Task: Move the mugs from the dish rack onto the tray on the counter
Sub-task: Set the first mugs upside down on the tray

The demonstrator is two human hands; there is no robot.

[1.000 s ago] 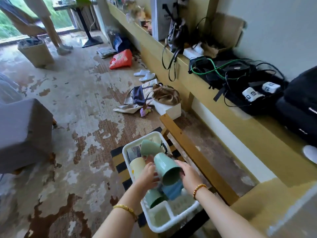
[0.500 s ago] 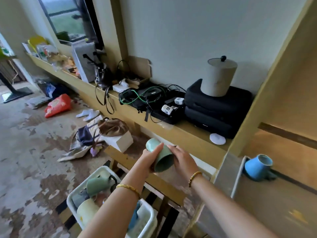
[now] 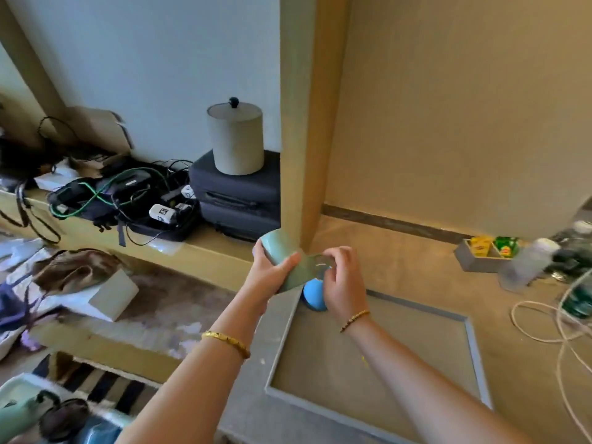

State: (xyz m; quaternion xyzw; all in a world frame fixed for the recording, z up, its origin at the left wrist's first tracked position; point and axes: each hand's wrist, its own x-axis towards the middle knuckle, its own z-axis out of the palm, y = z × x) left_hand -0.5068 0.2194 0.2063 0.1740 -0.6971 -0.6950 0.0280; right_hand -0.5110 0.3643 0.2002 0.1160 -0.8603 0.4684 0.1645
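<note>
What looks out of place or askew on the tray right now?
The blue mug in the far left corner of the tray seems to lie on its side, though the right hand partly hides it. The green mug is held tilted above that corner.

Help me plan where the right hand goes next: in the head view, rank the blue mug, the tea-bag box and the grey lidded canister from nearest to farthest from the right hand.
1. blue mug, right beside the right hand, at the tray's far-left corner.
2. grey lidded canister, up-left on the black cases.
3. tea-bag box, far right on the counter.
</note>
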